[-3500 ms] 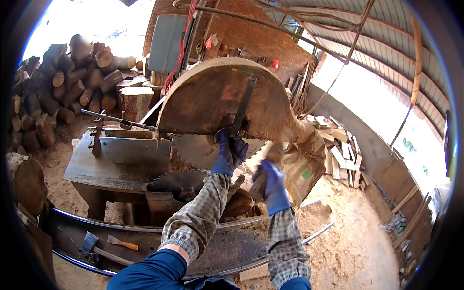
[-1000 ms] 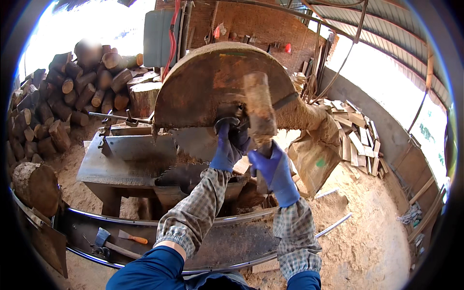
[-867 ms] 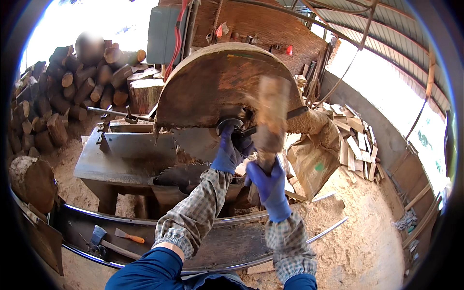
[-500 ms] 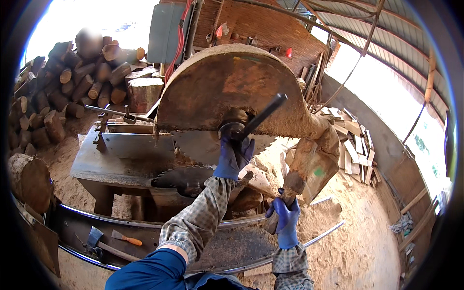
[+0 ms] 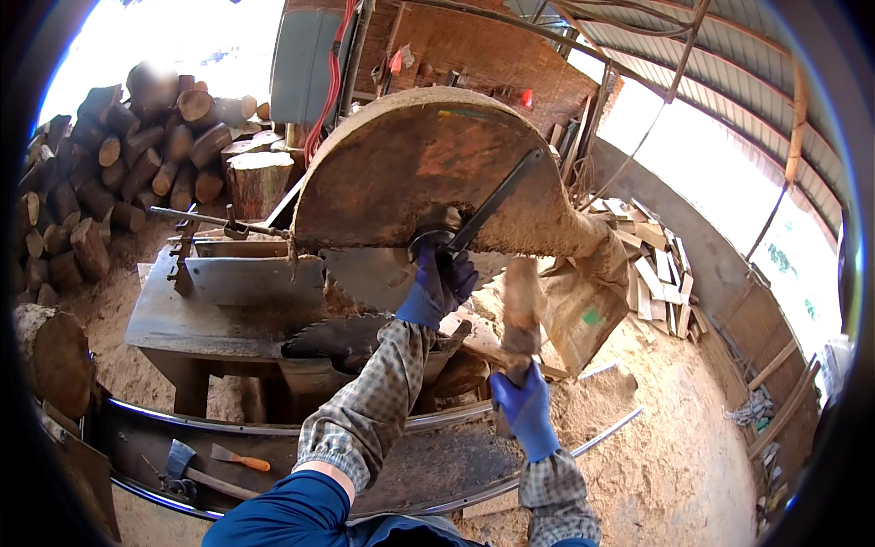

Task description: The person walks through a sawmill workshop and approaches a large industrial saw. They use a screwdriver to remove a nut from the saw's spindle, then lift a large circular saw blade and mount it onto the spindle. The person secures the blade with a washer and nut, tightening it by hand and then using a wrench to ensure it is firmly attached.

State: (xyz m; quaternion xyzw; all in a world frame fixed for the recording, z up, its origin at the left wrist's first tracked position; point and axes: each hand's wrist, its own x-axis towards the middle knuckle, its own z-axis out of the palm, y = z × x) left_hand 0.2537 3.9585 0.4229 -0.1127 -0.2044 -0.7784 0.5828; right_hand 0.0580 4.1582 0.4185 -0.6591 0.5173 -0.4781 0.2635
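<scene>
My left hand (image 5: 440,284), in a purple-blue glove, is closed around the lower end of a long dark wrench (image 5: 499,201). The wrench sits at the round metal hub (image 5: 432,235) of a circular saw blade (image 5: 365,278), its handle slanting up to the right. Over the blade's upper half arches a rusty, sawdust-coated guard (image 5: 410,173). Lower right, my right hand (image 5: 527,408), gloved alike, grips the narrow end of a wooden mallet-like block (image 5: 521,310). The block stands roughly upright below the wrench handle, apart from it and smeared by motion.
A steel saw table (image 5: 219,314) lies left of the blade. In the dark trough (image 5: 383,474) before me rest a hatchet (image 5: 180,459) and an orange-handled scraper (image 5: 241,457). Logs (image 5: 137,155) are piled at far left, split wood (image 5: 661,273) at right. Sawdust (image 5: 674,428) covers the floor.
The wooden block has risen and swung more upright in my right hand, which moved slightly left. The wrench handle's free end has dropped a little relative to the guard. My left hand stays at the hub.
</scene>
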